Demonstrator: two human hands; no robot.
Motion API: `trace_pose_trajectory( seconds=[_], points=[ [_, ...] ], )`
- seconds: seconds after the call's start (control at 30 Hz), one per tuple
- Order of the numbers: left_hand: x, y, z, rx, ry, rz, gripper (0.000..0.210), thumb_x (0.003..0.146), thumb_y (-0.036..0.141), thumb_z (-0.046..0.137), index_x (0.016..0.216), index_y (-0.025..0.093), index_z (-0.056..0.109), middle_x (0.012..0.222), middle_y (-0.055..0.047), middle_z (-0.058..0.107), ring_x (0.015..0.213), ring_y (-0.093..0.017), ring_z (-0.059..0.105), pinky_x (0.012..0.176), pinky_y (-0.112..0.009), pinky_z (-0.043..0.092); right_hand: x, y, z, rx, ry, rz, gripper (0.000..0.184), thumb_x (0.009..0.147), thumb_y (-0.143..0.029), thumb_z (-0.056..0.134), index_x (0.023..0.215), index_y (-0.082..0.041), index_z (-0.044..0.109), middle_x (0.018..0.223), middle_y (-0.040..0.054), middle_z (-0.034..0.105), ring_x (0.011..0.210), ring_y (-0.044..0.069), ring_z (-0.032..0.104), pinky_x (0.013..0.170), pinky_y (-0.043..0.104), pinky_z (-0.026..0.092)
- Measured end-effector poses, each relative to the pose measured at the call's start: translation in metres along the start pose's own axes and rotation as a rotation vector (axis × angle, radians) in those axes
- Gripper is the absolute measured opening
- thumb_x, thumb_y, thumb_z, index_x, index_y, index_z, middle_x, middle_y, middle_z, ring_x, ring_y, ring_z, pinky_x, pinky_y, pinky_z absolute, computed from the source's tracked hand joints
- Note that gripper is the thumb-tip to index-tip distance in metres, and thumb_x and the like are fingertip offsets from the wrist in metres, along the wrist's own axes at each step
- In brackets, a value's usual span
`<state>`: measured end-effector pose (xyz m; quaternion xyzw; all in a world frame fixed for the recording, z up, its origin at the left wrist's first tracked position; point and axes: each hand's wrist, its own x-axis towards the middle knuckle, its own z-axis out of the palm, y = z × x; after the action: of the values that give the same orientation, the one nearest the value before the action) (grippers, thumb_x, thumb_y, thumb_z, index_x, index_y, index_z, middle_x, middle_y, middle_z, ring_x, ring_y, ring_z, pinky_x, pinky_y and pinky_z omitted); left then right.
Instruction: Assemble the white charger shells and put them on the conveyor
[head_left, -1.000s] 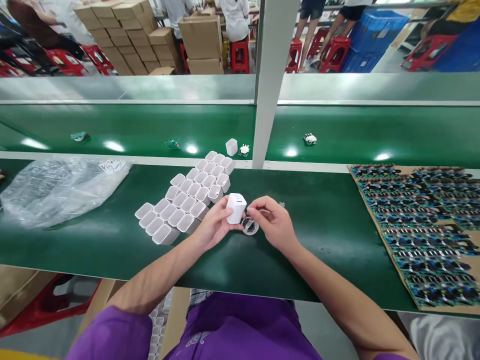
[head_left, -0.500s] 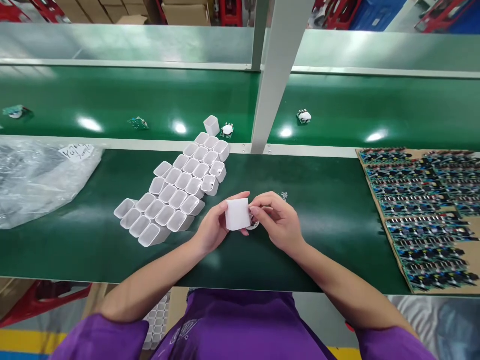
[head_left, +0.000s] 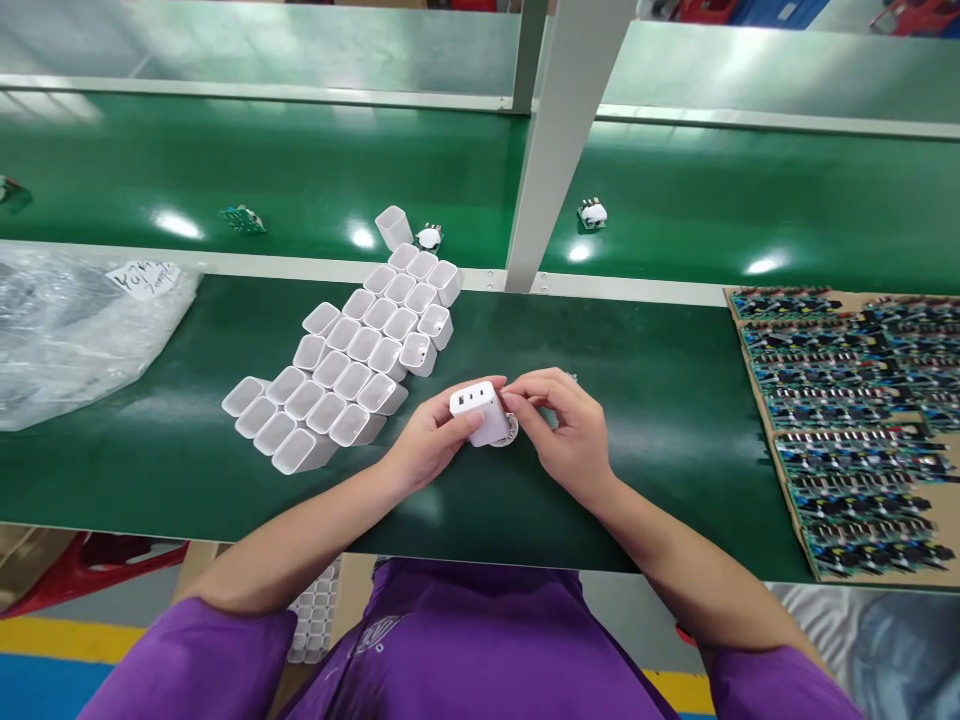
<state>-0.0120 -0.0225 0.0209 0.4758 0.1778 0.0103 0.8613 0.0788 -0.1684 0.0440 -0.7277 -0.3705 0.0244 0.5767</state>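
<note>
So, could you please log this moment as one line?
left hand: holds white casing, ports showing | right hand: close beside it, contact unclear | table: open white cases left, circuit boards on cardboard right

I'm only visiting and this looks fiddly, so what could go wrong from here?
The white block could slip, as the left hand holds it between thumb and fingers. The open white shells stand packed close to that hand, so a nudge might topple some. The circuit boards lie uncovered on cardboard at the right, so a stray arm could perhaps disturb them.

Cups (head_left: 326, 412) left of charger (head_left: 492, 424), boards (head_left: 832, 404) right.
</note>
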Motion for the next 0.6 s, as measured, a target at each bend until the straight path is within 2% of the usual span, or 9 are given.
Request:
trace_pose_trajectory(
  seconds=[0.13,0.23,0.37,0.47,0.6],
  points=[
    [0.0,-0.001,0.0002,0.02,0.008,0.033,0.042,0.07,0.042,0.084,0.107,0.024,0.076,0.107,-0.006,0.075,0.092,-0.018,0.068,0.081,-0.027,0.053,-0.0009,-0.0009,0.0004,-0.059,0.034,-0.085,0.011,0.092,-0.017,0.062,0.088,-0.025,0.069,0.087,0.0006,0.072,0.074,0.014,0.066,0.064,0.028,0.058],
    [-0.001,-0.0029,-0.0015,0.049,-0.032,0.063,0.044,0.073,0.041,0.082,0.114,0.027,0.073,0.117,-0.006,0.073,0.106,-0.021,0.068,0.091,-0.029,0.053,-0.0028,-0.001,0.0013,-0.087,0.056,-0.146,0.013,0.092,-0.017,0.062,0.089,-0.027,0.071,0.089,0.0005,0.073,0.079,0.016,0.069,0.069,0.031,0.059],
    [-0.0013,-0.0054,-0.0023,0.084,-0.051,0.084,0.047,0.075,0.041,0.08,0.118,0.027,0.07,0.127,-0.007,0.069,0.122,-0.028,0.062,0.101,-0.037,0.052,-0.0056,0.0004,0.0022,-0.152,0.082,-0.213,0.016,0.091,-0.016,0.063,0.093,-0.028,0.072,0.092,0.0008,0.074,0.081,0.017,0.07,0.072,0.032,0.061],
    [-0.0007,-0.0056,-0.0007,0.117,-0.034,0.129,0.046,0.073,0.039,0.081,0.116,0.025,0.07,0.127,-0.008,0.07,0.12,-0.028,0.064,0.098,-0.038,0.054,-0.0072,0.0017,0.0027,-0.245,0.091,-0.246,0.016,0.091,-0.016,0.063,0.093,-0.029,0.072,0.091,0.0012,0.074,0.078,0.017,0.071,0.069,0.032,0.062],
    [-0.0014,-0.0039,0.0034,0.212,0.002,0.236,0.042,0.074,0.036,0.081,0.113,0.024,0.07,0.123,-0.008,0.072,0.112,-0.025,0.068,0.091,-0.034,0.057,-0.008,0.0026,0.0035,-0.269,0.101,-0.311,0.018,0.091,-0.012,0.062,0.096,-0.027,0.071,0.092,0.0024,0.074,0.078,0.016,0.071,0.068,0.029,0.061]
  ],
)
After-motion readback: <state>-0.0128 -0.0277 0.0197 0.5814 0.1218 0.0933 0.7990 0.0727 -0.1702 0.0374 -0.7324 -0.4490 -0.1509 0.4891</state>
